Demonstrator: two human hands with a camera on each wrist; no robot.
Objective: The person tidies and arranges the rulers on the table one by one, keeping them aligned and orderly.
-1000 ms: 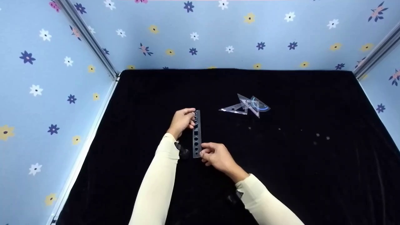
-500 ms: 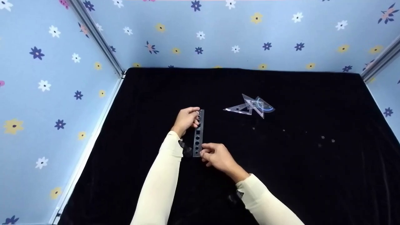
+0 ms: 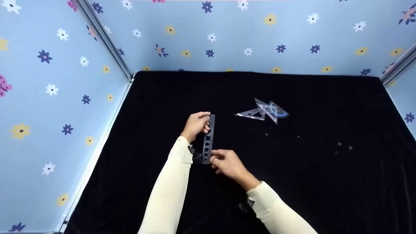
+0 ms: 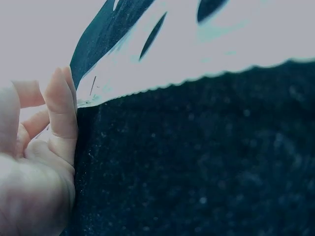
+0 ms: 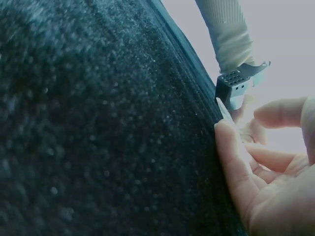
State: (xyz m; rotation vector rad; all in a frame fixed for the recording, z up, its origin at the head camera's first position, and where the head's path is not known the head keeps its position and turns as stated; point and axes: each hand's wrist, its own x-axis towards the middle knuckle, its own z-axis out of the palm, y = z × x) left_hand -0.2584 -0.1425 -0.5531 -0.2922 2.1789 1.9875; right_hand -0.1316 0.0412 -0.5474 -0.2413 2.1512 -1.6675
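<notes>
The right hand pinches the clear stencil ruler at the right edge of its near end, so the ruler extends left of and beyond that grip. Its long axis runs from near to far, the far end angled slightly right (whether it touches the black cloth cannot be told). The left hand pinches the far end from the left; neither is nearer. Farther right, 2 set squares and 1 protractor overlap.

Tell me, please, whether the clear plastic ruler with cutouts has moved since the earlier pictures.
Yes: against the pale specks on the black cloth, the ruler has swung its near end slightly left.
</notes>
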